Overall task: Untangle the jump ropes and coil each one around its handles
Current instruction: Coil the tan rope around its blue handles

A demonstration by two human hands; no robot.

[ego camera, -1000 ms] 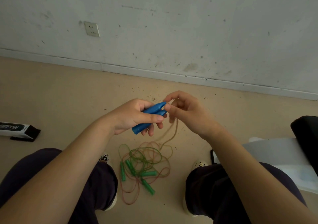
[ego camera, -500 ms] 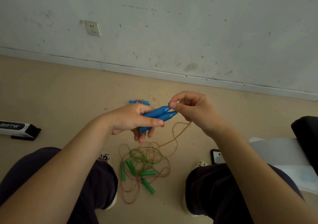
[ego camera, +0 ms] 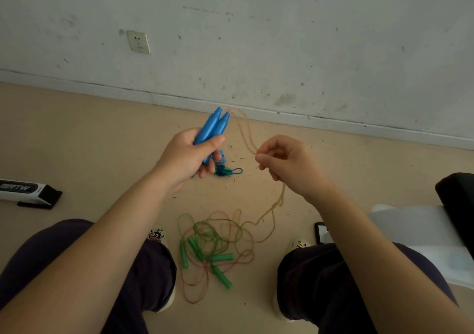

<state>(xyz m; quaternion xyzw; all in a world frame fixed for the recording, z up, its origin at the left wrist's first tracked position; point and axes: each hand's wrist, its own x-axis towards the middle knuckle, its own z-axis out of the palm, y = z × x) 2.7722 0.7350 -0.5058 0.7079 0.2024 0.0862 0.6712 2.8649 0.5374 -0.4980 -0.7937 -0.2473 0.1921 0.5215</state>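
Two blue handles (ego camera: 214,126) sit gripped together in the left hand (ego camera: 188,155); the right hand (ego camera: 284,160) pinches the orange rope (ego camera: 246,131) (blurred, apparently taut).

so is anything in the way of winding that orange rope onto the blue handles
Nothing visible blocks it. The left hand grips the blue handles upright, and the right hand pinches the orange rope beside them with open air between. The rope's slack, though, trails down into the green rope pile on the floor and may snag there.
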